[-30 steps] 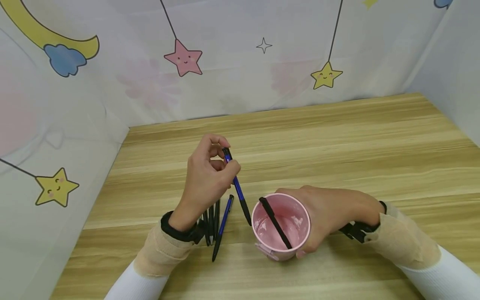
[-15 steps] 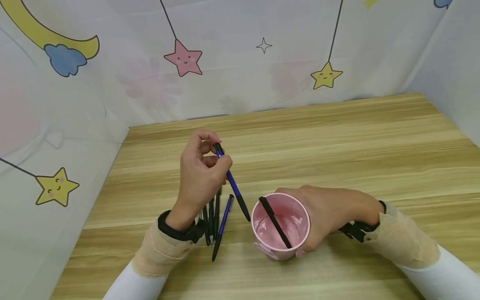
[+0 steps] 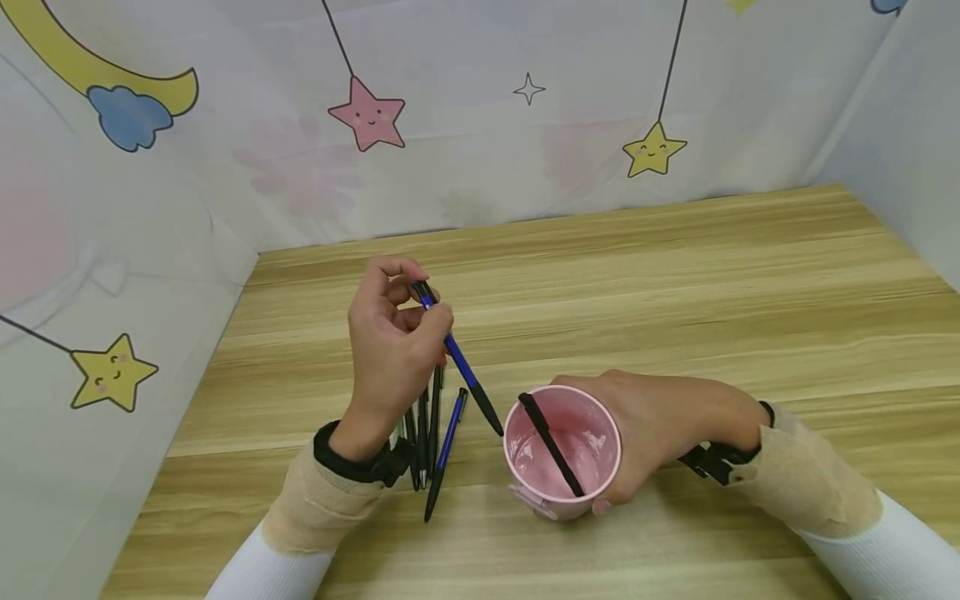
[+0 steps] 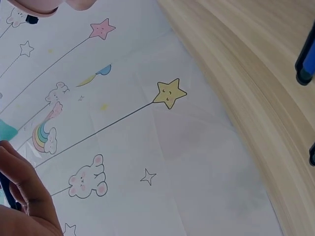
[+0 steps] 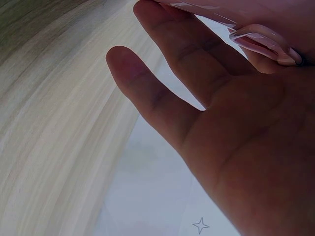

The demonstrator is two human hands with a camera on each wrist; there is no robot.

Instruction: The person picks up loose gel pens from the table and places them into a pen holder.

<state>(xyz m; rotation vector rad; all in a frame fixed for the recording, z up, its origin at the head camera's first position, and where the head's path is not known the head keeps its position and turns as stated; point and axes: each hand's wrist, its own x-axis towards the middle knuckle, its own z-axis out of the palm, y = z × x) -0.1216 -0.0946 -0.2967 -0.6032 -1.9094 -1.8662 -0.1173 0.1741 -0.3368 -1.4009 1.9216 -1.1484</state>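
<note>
My left hand [image 3: 393, 342] pinches a blue pen [image 3: 461, 360] near its black top between thumb and fingers. The pen slants down to the right, its black grip end right by the rim of a pink cup [image 3: 562, 508]. Around the cup's right side curls my right hand [image 3: 648, 425], with the thumb low at the front. Inside the cup leans a black pen [image 3: 553, 446], its clip end at the rim. In the right wrist view, fingers [image 5: 187, 54] reach along the pink cup wall, which has a small loop handle [image 5: 266, 44].
Beside my left wrist, another blue pen [image 3: 446, 454] lies on the wooden table [image 3: 712, 292]. Several black pens [image 3: 423, 442] lie left of it, partly hidden by the hand. A white cloth wall with printed stars [image 3: 465, 175] encloses the back and sides.
My left hand has drifted left and slightly away, keeping the blue pen, which now slants more. The right hand and the cup stay in place.
</note>
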